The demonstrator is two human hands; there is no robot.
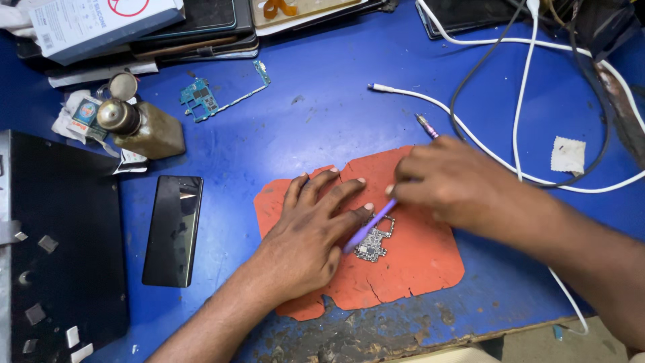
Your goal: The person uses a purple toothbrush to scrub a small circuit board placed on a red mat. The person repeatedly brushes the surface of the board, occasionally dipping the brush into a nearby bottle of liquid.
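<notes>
A small phone circuit board [373,243] lies on a torn orange mat [416,262] on the blue table [309,121]. My left hand [310,235] rests flat on the mat, fingers spread, its thumb against the board's left edge. My right hand [443,181] grips a thin purple tool [369,227], slanted down with its tip on the board; the tool's metal rear end [426,125] sticks out beyond the hand.
A black phone [173,228] lies left of the mat. Beyond it stand a brass bottle [138,128] and a blue-green circuit board [201,99]. White and black cables [517,101] loop at right. A black box [60,249] fills the left edge; stacked devices line the far edge.
</notes>
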